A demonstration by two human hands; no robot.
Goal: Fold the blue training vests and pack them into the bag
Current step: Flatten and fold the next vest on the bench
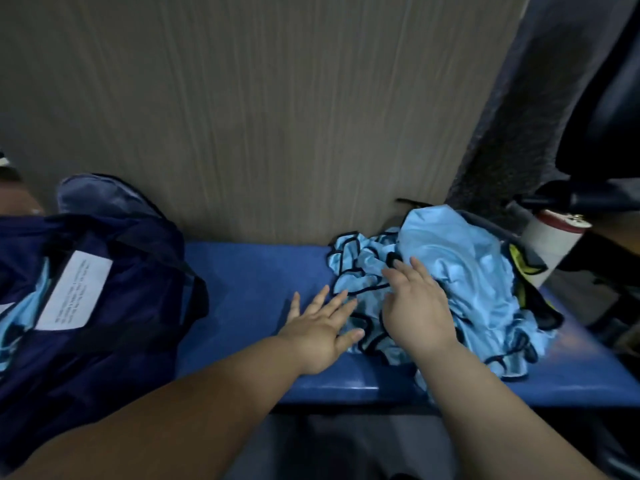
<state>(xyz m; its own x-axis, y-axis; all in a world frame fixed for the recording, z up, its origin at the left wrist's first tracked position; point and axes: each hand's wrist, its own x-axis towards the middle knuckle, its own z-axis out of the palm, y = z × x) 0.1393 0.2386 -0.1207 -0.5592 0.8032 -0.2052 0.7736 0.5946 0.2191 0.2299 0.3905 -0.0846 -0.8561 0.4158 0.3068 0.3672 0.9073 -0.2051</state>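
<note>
A crumpled pile of light blue training vests [460, 271] with black trim lies on the right half of a blue bench [256, 282]. My right hand [415, 303] rests flat on the pile's left part, fingers straight. My left hand [322, 327] lies open on the bench just left of the pile, fingers spread, its fingertips at the pile's edge. A dark navy bag [114, 306] with a white label stands on the left end of the bench; light blue fabric shows inside it at the far left.
A grey wood-grain wall panel [242, 116] rises right behind the bench. A white bottle [554, 240] stands at the right, beside a yellow-and-black garment [523, 265]. Dark objects fill the upper right corner.
</note>
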